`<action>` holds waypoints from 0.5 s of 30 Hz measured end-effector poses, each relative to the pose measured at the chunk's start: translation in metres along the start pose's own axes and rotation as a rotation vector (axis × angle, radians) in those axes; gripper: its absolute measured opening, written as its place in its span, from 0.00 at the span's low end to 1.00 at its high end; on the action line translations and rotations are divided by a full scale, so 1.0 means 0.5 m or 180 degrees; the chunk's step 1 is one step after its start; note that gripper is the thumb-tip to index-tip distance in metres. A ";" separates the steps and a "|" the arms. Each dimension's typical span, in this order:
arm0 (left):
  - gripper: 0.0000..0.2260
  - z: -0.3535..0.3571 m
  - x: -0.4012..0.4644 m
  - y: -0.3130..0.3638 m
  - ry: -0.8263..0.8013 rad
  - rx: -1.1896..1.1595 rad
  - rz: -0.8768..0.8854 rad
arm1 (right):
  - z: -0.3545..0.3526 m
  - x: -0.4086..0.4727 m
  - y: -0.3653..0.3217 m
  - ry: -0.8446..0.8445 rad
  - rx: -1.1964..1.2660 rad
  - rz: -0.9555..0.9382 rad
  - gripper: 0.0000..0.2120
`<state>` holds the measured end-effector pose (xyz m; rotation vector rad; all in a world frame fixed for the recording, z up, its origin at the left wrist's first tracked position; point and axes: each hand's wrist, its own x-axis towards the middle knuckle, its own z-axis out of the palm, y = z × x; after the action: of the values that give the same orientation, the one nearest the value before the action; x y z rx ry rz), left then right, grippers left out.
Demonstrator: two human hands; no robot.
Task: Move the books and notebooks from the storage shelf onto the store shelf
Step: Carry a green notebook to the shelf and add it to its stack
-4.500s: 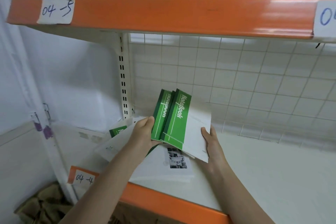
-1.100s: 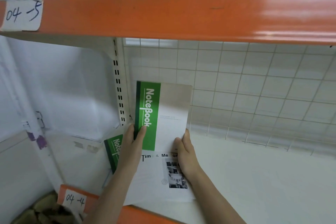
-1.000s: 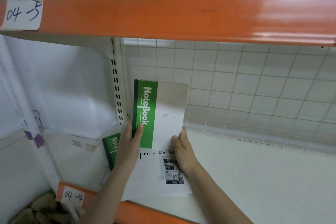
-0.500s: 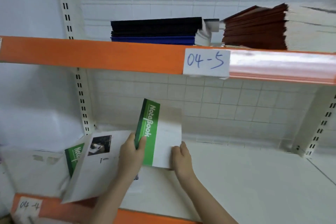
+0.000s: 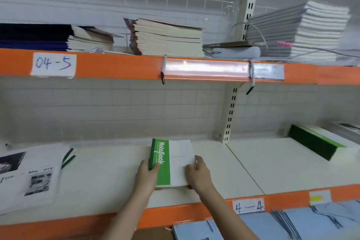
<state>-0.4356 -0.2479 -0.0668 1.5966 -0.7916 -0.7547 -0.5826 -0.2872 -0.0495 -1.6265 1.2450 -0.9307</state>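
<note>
A small stack of green-and-white notebooks point(image 5: 171, 161) marked "NoteBook" is held flat just above the white shelf board point(image 5: 109, 177). My left hand point(image 5: 146, 177) grips the stack's green spine side. On the white right side my right hand point(image 5: 198, 173) holds the stack, fingers curled under its edge. To the far left lie white books point(image 5: 29, 177) with black-and-white photos and green notebook edges point(image 5: 68, 158) beneath them. Another pile of green notebooks point(image 5: 319, 142) lies in the bay to the right.
The orange beam point(image 5: 120, 68) labelled "04-5" carries stacks of beige, dark blue and grey notebooks above. A perforated upright post point(image 5: 229, 115) divides the bays. The lower orange beam point(image 5: 175, 214) bears a "4-4" label, with light blue items below it.
Both hands have carried the green notebook stack rightward along the shelf and lowered it from tilted upright to nearly flat. The white books are left behind at the far left.
</note>
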 end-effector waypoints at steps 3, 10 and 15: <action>0.04 0.074 -0.038 0.022 -0.0045 -0.0081 -0.0021 | -0.081 -0.008 0.018 0.0096 -0.0053 -0.0057 0.06; 0.07 0.207 -0.126 0.053 -0.0481 0.0059 -0.0052 | -0.228 -0.034 0.074 0.0323 0.0037 -0.0121 0.09; 0.07 0.293 -0.154 0.053 -0.0479 0.0031 -0.0065 | -0.313 -0.041 0.113 0.0400 -0.0046 -0.0074 0.16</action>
<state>-0.6017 -0.2696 -0.0583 1.5718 -0.8893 -0.8947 -0.7492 -0.3045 -0.0489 -1.6175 1.3230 -1.0542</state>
